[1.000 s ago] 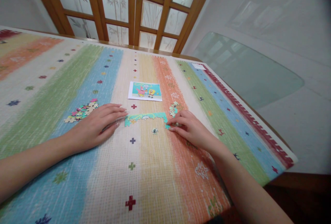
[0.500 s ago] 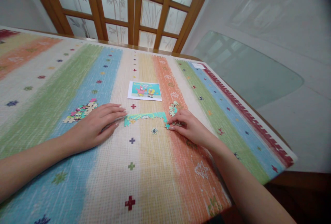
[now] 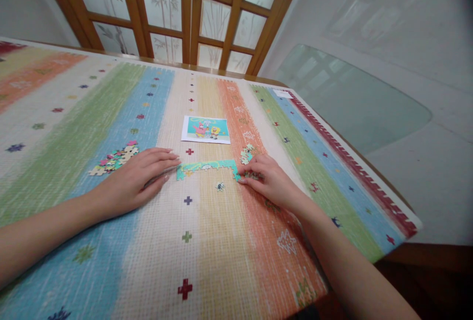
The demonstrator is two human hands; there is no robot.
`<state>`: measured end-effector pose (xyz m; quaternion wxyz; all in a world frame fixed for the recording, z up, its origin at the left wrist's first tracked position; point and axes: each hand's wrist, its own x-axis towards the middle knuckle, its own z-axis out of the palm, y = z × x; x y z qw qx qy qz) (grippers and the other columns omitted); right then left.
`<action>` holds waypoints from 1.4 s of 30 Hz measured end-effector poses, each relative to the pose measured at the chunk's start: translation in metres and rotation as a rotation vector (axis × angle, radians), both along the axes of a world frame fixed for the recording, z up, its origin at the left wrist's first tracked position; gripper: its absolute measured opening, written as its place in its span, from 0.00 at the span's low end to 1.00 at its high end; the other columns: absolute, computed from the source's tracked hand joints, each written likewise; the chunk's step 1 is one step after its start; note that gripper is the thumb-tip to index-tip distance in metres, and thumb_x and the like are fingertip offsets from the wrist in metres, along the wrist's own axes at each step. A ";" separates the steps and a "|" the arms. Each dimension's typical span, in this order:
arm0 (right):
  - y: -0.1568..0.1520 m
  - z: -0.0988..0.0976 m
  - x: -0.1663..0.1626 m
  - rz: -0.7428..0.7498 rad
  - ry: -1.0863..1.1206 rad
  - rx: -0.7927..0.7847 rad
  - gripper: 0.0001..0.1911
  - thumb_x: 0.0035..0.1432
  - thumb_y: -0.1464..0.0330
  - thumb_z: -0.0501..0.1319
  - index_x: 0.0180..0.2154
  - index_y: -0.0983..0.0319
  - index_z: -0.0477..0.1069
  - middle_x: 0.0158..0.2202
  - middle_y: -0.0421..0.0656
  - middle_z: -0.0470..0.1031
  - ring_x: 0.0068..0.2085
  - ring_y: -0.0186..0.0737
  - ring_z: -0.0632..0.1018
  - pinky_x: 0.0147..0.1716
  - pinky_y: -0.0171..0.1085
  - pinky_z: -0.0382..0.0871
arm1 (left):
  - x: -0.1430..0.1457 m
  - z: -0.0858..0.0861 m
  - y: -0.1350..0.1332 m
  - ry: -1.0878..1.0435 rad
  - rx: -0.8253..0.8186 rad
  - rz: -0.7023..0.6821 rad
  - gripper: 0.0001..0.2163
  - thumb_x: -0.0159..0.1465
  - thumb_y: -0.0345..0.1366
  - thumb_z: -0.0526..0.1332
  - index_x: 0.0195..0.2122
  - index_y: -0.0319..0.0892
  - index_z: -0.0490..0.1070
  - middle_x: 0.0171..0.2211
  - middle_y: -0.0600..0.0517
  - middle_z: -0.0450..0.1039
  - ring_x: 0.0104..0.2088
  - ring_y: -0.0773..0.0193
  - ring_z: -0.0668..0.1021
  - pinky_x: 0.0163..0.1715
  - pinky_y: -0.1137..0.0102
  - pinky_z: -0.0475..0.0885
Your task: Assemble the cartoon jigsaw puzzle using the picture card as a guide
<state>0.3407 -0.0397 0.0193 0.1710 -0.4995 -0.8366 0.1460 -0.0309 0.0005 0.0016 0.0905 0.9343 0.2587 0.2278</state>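
Note:
A joined teal strip of puzzle pieces (image 3: 207, 166) lies on the striped tablecloth (image 3: 207, 241). My left hand (image 3: 136, 177) lies flat and open beside the strip's left end, its fingertips close to it. At the strip's right corner my right hand (image 3: 268, 179) has its fingers curled, pinching a puzzle piece against the cloth. One loose piece (image 3: 220, 186) lies just below the strip. A small cluster of pieces (image 3: 247, 154) sits just above my right hand.
A reference picture card (image 3: 206, 129) lies beyond the strip. A pile of loose pieces (image 3: 113, 159) sits to the left of my left hand. The table's right edge (image 3: 369, 182) drops off near a glass pane (image 3: 351, 98). Wooden-framed doors (image 3: 192, 9) stand behind.
My right hand has edged slightly up and left toward the strip's right corner. My left hand has stayed where it was.

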 end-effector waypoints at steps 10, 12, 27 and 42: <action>-0.001 -0.001 0.000 -0.008 -0.035 0.015 0.05 0.63 0.65 0.67 0.40 0.58 0.78 0.37 0.44 0.76 0.42 0.44 0.74 0.43 0.42 0.64 | 0.001 -0.002 0.001 0.021 0.039 -0.016 0.18 0.71 0.31 0.53 0.61 0.41 0.65 0.58 0.44 0.71 0.61 0.52 0.69 0.61 0.53 0.66; -0.001 -0.001 -0.001 -0.015 -0.039 0.012 0.05 0.63 0.65 0.67 0.40 0.59 0.78 0.37 0.44 0.76 0.41 0.44 0.74 0.43 0.42 0.64 | 0.001 -0.002 0.001 0.023 0.045 -0.016 0.17 0.71 0.31 0.53 0.61 0.41 0.65 0.58 0.44 0.71 0.61 0.53 0.69 0.61 0.53 0.66; -0.014 0.014 -0.004 0.019 -0.114 0.044 0.05 0.64 0.66 0.65 0.39 0.55 0.81 0.37 0.43 0.76 0.42 0.43 0.74 0.42 0.41 0.59 | 0.002 0.000 0.001 0.029 0.047 -0.011 0.18 0.72 0.31 0.52 0.62 0.43 0.64 0.58 0.44 0.70 0.62 0.54 0.69 0.61 0.54 0.66; -0.018 0.019 -0.007 0.023 -0.178 0.067 0.08 0.68 0.65 0.61 0.44 0.56 0.80 0.38 0.43 0.77 0.42 0.43 0.74 0.41 0.41 0.57 | 0.002 0.000 0.000 0.027 0.040 -0.010 0.17 0.71 0.31 0.53 0.61 0.43 0.64 0.58 0.45 0.70 0.62 0.54 0.69 0.61 0.54 0.66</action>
